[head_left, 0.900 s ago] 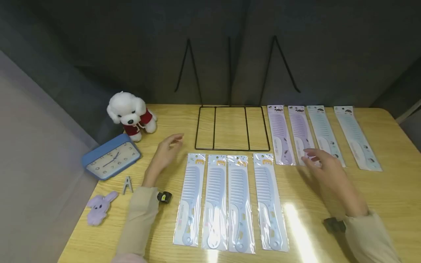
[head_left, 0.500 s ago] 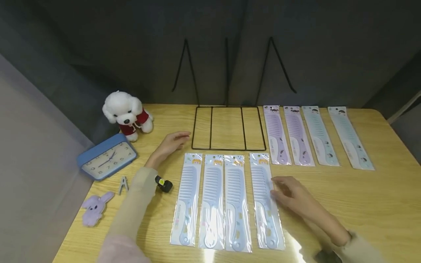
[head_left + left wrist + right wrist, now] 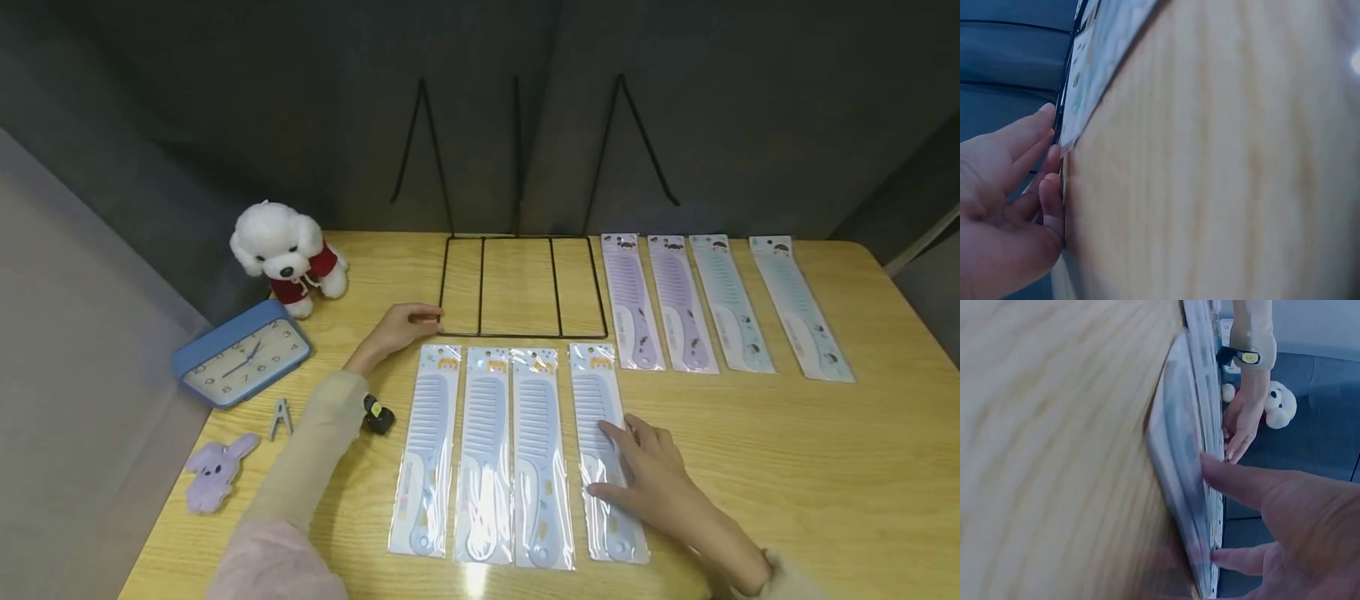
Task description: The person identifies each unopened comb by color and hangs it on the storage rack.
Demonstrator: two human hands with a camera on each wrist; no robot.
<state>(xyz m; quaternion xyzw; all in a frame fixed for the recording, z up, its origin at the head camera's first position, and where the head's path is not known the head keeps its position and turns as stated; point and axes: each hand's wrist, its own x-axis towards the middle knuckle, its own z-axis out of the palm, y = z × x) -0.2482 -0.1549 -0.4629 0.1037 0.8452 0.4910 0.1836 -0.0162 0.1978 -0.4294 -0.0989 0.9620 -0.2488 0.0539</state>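
Note:
Four packaged blue combs lie side by side at the front of the wooden table (image 3: 825, 467). My right hand (image 3: 652, 475) (image 3: 1297, 512) rests on the rightmost comb package (image 3: 596, 392) (image 3: 1175, 462), index finger and thumb lying on its top face. In the right wrist view the package's near edge looks slightly raised off the wood. My left hand (image 3: 397, 325) (image 3: 1004, 206) lies flat with straight fingers. Its fingertips touch the front left corner of the black wire rack (image 3: 525, 336), just behind the leftmost comb package (image 3: 431, 450).
Two purple and two pale teal packaged combs (image 3: 727, 304) lie at the back right. At the left are a white plush dog (image 3: 288, 254), a blue clock (image 3: 240, 354), a small metal clip (image 3: 281, 417) and a purple bunny (image 3: 213, 475). A dark curtain closes off the back.
My right hand came back from the purple combs to the rightmost blue comb and settled on it. My left hand slid right until it touched the rack's corner.

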